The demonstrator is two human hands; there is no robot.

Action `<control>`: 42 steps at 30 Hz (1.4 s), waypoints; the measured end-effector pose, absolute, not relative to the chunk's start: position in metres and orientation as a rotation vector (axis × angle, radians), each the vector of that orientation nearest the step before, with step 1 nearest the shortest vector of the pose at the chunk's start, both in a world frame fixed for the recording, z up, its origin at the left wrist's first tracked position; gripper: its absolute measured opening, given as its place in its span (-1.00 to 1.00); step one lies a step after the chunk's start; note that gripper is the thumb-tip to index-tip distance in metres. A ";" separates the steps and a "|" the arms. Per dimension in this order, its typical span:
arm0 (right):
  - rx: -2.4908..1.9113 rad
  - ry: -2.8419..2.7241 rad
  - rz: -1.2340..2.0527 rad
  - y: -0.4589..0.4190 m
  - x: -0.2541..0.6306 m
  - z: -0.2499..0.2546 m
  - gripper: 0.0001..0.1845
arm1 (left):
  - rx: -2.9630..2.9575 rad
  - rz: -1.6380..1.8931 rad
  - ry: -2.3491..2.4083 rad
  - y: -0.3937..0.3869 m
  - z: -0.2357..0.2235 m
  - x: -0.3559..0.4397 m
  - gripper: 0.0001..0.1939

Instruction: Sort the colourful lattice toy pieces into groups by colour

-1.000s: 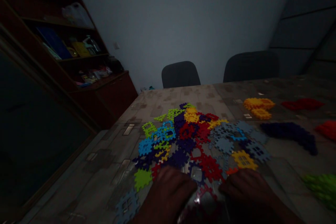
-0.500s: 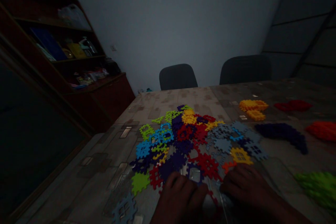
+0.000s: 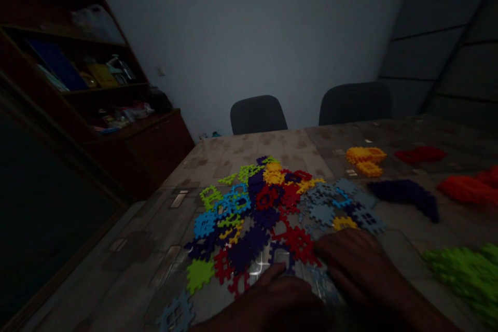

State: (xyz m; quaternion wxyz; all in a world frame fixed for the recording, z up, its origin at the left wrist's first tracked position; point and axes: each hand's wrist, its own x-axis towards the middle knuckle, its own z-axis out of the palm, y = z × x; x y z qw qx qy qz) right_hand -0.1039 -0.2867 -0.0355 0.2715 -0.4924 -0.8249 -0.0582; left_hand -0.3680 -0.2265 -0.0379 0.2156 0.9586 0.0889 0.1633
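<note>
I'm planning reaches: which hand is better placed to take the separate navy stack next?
Probably the right hand: it lies nearer the navy stack, while the left hand is farther away.

The left hand and right hand seem partly lost in shadow, the green pile cut off.

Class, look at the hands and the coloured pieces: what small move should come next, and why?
Probably the right hand should pick up the yellow piece just beyond it: that piece lies in the mixed spread, while a yellow heap sits apart.
</note>
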 end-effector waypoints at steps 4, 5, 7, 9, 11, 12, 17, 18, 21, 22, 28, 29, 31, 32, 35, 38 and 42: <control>-1.267 -2.207 -0.173 -0.281 -0.111 -0.038 -0.52 | 2.548 0.535 0.272 -0.216 -0.016 -0.400 -0.60; -1.271 -2.174 -0.169 -0.280 -0.113 -0.040 -0.50 | 2.547 0.536 0.363 -0.215 -0.013 -0.409 -0.58; -1.283 -2.135 -0.138 -0.278 -0.117 -0.041 -0.46 | 2.596 0.546 0.434 -0.215 -0.014 -0.426 -0.51; -1.295 -2.174 -0.061 -0.276 -0.120 -0.040 -0.39 | 2.676 0.559 0.441 -0.218 -0.019 -0.436 -0.41; -1.350 -2.217 0.044 -0.276 -0.122 -0.037 -0.32 | 2.743 0.563 0.455 -0.222 -0.028 -0.439 -0.41; -1.380 -2.234 0.093 -0.275 -0.122 -0.035 -0.29 | 2.767 0.568 0.463 -0.224 -0.031 -0.438 -0.44; -1.412 -2.296 0.219 -0.268 -0.129 -0.023 -0.29 | 2.818 0.518 0.499 -0.230 -0.038 -0.422 -0.47; -1.404 -2.301 0.228 -0.265 -0.132 -0.021 -0.33 | 2.834 0.528 0.504 -0.230 -0.037 -0.419 -0.49; -1.404 -2.303 0.235 -0.260 -0.139 -0.019 -0.42 | 2.916 0.598 0.498 -0.231 -0.034 -0.410 -0.60; -1.406 -2.300 0.225 -0.259 -0.140 -0.019 -0.42 | 2.936 0.629 0.504 -0.232 -0.032 -0.409 -0.64; -1.393 -2.224 0.083 -0.261 -0.133 -0.027 -0.22 | 2.760 0.810 0.725 -0.223 -0.017 -0.428 -0.54; -1.390 -2.221 0.058 -0.262 -0.133 -0.029 -0.15 | 2.705 0.833 0.822 -0.220 -0.012 -0.435 -0.55; -1.338 -2.266 0.013 -0.262 -0.139 -0.034 -0.03 | 2.582 0.880 1.014 -0.214 -0.001 -0.446 -0.64; -1.284 -2.299 -0.015 -0.263 -0.144 -0.037 0.02 | 2.528 0.888 1.077 -0.211 0.004 -0.450 -0.68; -1.214 -2.318 -0.126 -0.267 -0.172 -0.051 0.05 | 2.461 0.890 1.104 -0.205 0.014 -0.455 -0.74; -1.325 -2.250 -0.285 -0.275 -0.204 -0.065 -0.34 | 2.497 0.881 1.055 -0.203 0.012 -0.454 -0.73; -1.279 -2.164 -0.343 -0.280 -0.225 -0.071 -0.52 | 2.551 0.852 0.972 -0.207 0.005 -0.449 -0.73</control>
